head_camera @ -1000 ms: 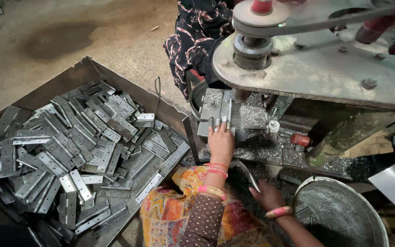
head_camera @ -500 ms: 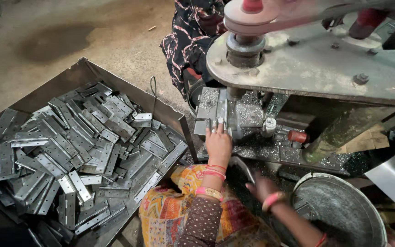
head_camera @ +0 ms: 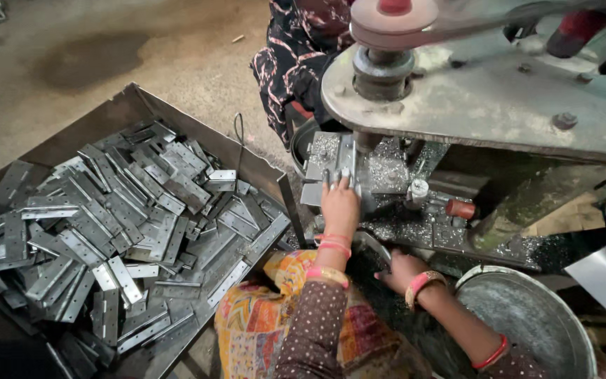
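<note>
Hinges: dull grey sheet metal. Press table: rough steel, glittering swarf. Bowl: matt, scuffed metal.

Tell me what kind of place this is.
Probably a small metalworking workshop. A belt-driven press or drilling machine stands over a bed strewn with metal shavings, the left hand holds a part there, and a tray beside it is heaped with flat grey hinge plates.
</note>
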